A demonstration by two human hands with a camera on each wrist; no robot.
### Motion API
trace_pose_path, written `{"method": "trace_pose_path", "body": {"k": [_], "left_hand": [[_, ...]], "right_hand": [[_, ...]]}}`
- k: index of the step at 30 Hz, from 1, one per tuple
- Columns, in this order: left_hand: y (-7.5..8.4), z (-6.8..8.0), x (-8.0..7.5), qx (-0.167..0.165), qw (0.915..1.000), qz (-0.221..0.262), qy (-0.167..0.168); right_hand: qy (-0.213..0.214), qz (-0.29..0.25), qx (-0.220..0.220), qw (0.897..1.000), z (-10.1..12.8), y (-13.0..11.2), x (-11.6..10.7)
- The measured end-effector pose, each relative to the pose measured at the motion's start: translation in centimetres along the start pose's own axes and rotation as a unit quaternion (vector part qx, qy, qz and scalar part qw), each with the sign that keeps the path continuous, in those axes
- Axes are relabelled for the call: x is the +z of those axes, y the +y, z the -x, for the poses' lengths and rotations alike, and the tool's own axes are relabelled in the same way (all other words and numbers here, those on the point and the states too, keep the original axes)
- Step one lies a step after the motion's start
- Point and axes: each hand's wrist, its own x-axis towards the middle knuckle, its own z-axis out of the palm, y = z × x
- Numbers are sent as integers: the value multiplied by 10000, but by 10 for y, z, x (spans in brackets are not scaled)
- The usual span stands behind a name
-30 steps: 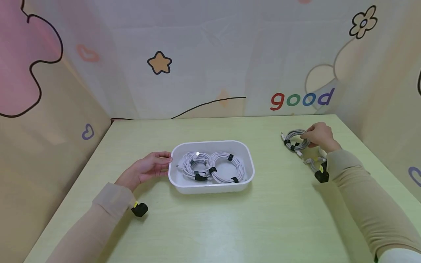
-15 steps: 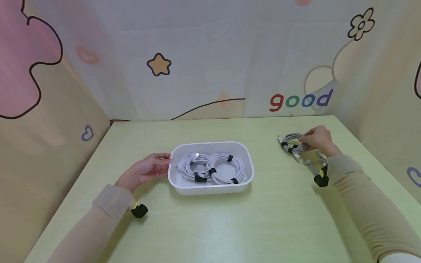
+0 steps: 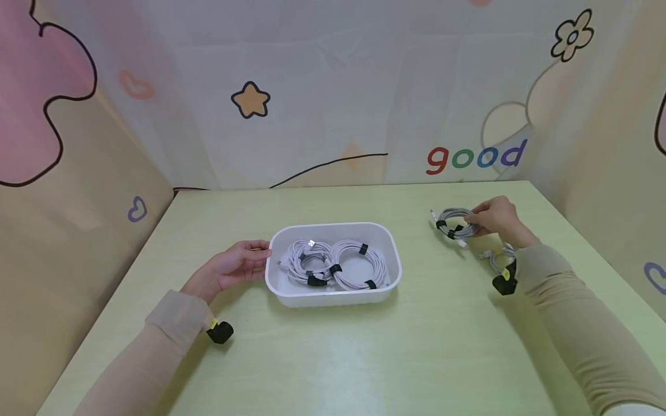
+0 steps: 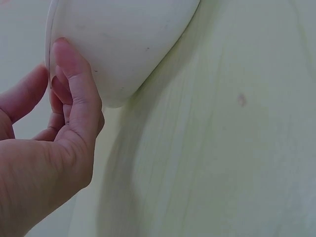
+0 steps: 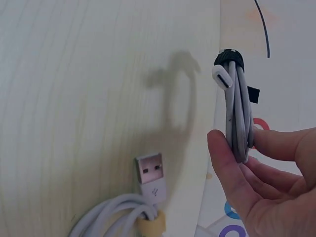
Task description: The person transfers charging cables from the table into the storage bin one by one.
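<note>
Your right hand (image 3: 496, 218) pinches a coiled grey cable (image 3: 454, 223) between thumb and fingers, well to the right of the white tub (image 3: 386, 240) and lifted clear of the table (image 3: 333, 358). In the right wrist view the coil (image 5: 237, 113) stands on edge in your grip, its small white plug (image 5: 222, 77) at the far end beside a black strap, and its shadow falls on the table away from it.

Just beside your right wrist, also right of the tub, a second cable (image 3: 498, 258) lies on the table. The right wrist view shows its flat metal plug (image 5: 150, 170) pointing up and a yellowish tie (image 5: 148, 224) round the strands.

Your left hand (image 3: 234, 267) sits at the left end of the tub. Its fingers are curled against the outer wall, with the fingertips (image 4: 66, 59) up at the rim (image 4: 49, 44) and the thumb apart from them on the near side; you hold the tub rather than lift it, since its base rests on the table.

Inside the tub lie two coiled cables side by side, touching at the middle: one on the left (image 3: 308, 263) and one on the right (image 3: 360, 267), each bound with black straps.

Behind the table hangs a pale backdrop (image 3: 333, 86) printed with a star, a flower and the word "good".
</note>
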Motion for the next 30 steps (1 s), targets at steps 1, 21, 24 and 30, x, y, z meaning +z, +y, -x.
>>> {"method": "trace_pose_path", "body": {"k": [1, 21, 24, 30], "left_hand": [[0, 0, 0, 6, 10000, -8, -3], [-1, -2, -1, 131, 9997, 108, -162], [0, -2, -1, 119, 9998, 112, -133], [-1, -2, 0, 109, 9998, 172, -81]], "right_hand": [[-61, -65, -2, 10000, 0, -2, 1], [-656, -667, -362, 9950, 12, -51, 16], [-735, -635, -439, 9943, 14, -58, 20], [-846, -541, -493, 9937, 17, -72, 29]]}}
